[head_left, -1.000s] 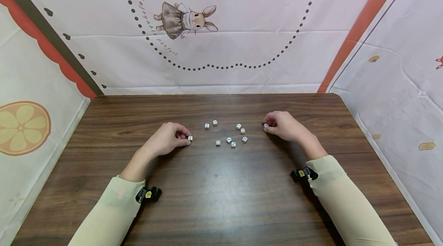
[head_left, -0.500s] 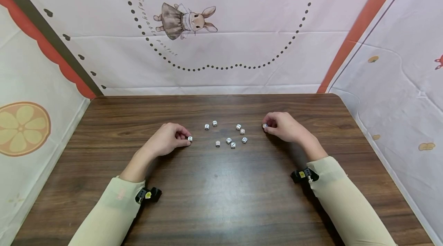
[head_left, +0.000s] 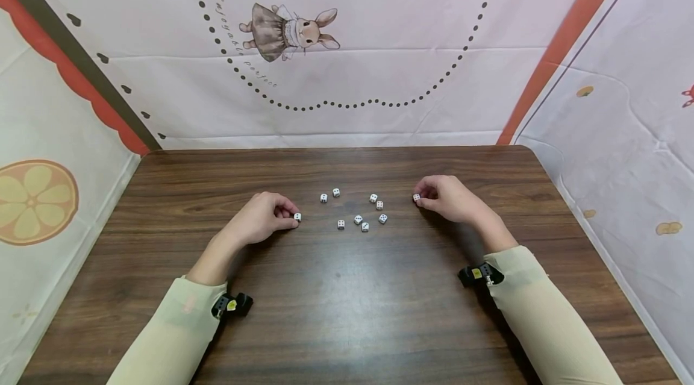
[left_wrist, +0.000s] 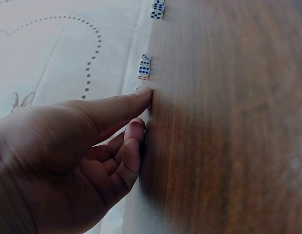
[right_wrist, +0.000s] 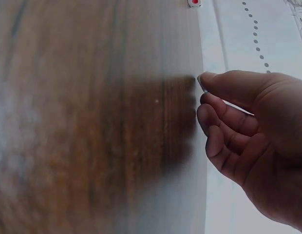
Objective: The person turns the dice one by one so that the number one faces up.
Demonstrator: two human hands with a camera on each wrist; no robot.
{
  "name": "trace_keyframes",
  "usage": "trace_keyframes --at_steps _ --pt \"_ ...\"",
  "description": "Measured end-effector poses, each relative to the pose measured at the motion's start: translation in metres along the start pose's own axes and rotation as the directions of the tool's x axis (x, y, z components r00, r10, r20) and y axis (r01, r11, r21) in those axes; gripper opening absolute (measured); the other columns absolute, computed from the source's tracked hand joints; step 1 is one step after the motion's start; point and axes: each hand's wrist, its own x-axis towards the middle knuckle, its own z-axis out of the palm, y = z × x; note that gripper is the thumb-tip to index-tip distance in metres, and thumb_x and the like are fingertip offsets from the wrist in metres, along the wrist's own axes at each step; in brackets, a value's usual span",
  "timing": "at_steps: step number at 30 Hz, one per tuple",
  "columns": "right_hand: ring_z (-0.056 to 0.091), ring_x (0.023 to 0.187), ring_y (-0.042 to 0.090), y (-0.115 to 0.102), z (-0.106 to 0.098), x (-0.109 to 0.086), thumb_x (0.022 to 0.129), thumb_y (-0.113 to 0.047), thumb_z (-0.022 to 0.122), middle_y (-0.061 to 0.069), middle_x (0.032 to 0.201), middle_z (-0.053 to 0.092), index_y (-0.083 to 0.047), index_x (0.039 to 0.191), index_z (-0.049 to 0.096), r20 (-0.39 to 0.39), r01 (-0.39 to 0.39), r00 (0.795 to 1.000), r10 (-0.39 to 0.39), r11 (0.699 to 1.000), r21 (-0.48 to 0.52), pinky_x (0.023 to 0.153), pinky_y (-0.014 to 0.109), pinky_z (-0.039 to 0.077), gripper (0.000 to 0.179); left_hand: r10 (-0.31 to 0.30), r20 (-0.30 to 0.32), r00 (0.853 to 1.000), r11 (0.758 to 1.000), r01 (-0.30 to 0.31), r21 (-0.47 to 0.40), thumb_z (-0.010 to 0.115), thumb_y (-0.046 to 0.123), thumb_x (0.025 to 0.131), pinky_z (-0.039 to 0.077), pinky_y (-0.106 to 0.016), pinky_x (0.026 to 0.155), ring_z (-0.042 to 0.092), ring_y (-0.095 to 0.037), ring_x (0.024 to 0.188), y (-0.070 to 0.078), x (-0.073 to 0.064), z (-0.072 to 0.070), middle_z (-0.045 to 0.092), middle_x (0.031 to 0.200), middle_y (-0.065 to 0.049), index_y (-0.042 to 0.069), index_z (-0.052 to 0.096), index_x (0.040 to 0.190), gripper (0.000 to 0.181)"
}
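On the left of the table, my left hand pinches a white die between thumb and fingers. In the left wrist view its thumb covers nearly all of that die. Across from it, my right hand pinches another white die at its fingertips, low at the tabletop. Only a sliver of this die shows past the thumb in the right wrist view. Between the two hands lie several more white dice, among them a pair at the back left, one die beside another die.
Nearest the right hand are three dice, the closest to me a die. Toward the front lie a lone die and two close together, one a die. The brown wooden table meets a printed white cloth behind.
My right hand shifts a little left, then back to the right, and its die turns slightly in the fingers. The left hand and the loose dice stay where they were.
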Motion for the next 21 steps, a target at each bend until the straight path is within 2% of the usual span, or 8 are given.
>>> trace_keyframes --at_steps 9,21 --pt "0.066 0.085 0.018 0.0028 -0.0014 0.0001 0.097 -0.007 0.077 0.001 0.090 0.072 -0.006 0.104 0.075 0.023 -0.021 1.000 0.021 1.000 -0.015 0.078 0.040 0.053 0.007 0.000 -0.001 1.000 1.000 0.000 0.004 0.086 0.013 0.091 0.049 -0.029 0.071 0.061 -0.012 0.075 0.0001 0.0003 -0.0001 0.068 0.080 0.004 0.009 0.080 0.099 0.010" --pt "0.066 0.085 0.018 -0.0006 -0.0009 0.0009 0.093 -0.008 0.080 0.000 0.089 0.071 -0.004 0.105 0.074 0.025 -0.007 1.000 0.008 1.000 -0.022 0.079 0.041 0.053 0.014 -0.009 -0.009 1.000 1.000 0.009 0.016 0.087 0.015 0.089 0.049 -0.029 0.071 0.061 -0.012 0.075 0.0005 0.0006 0.0009 0.067 0.078 0.006 0.011 0.080 0.097 0.011"
